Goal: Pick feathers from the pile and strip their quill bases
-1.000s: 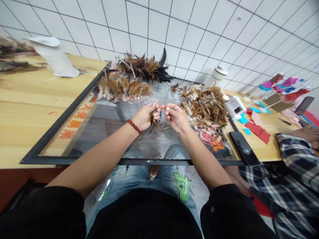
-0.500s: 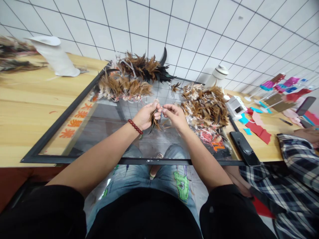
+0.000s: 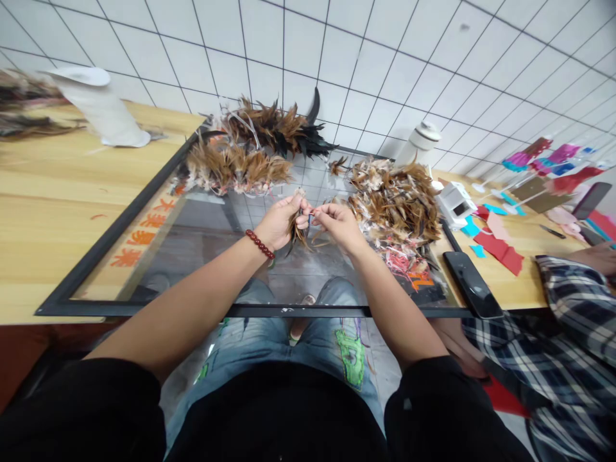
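Observation:
My left hand [image 3: 282, 222], with a red bead bracelet at the wrist, is closed on a small bunch of brown and dark feathers [image 3: 299, 235] that hangs below its fingers. Close beside it on the right, my right hand [image 3: 339, 224] is pinched at the bunch's edge; what lies between its fingertips is too small to make out. Both hands are over the black-framed glass panel [image 3: 202, 244]. Behind them to the left lie rows of brown feathers [image 3: 240, 168] and darker feathers [image 3: 283, 128]. A large heap of brown feathers [image 3: 399, 199] is at the right.
A white roll [image 3: 99, 106] stands on the wooden table [image 3: 38, 212] at the left. At the right are a white bottle [image 3: 418, 142], a white device [image 3: 455, 204], a phone [image 3: 471, 284], red scraps [image 3: 500, 251] and a seated person in a plaid shirt [image 3: 572, 359].
The view has shifted slightly. My right fingers have moved a little at the bunch, while my left hand keeps its hold on the feathers.

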A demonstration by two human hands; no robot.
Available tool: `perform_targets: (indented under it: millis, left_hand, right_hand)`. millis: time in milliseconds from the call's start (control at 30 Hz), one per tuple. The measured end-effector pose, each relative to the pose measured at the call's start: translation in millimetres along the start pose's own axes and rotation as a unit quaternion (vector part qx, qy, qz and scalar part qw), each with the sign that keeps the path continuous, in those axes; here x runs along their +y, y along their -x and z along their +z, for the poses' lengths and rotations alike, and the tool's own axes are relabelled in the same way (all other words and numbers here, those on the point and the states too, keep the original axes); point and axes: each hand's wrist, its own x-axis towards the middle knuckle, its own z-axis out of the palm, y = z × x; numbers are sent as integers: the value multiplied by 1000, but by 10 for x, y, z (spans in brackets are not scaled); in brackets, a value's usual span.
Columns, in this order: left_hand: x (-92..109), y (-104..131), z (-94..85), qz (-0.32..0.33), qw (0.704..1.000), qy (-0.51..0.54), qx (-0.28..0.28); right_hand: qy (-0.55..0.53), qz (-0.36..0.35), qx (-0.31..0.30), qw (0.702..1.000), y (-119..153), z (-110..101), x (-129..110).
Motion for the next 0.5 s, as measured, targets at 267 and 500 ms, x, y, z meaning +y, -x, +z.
perform_targets:
  millis: [267,500]
  left_hand:
    - [1,-7,-2,2,1000,-3,3]
    - [14,-7,6,9,999,2,32]
  right_hand:
    - [-164,87,-12,983,11,-18,-55]
    - [-51,66,-18,996,-9,-53,-25]
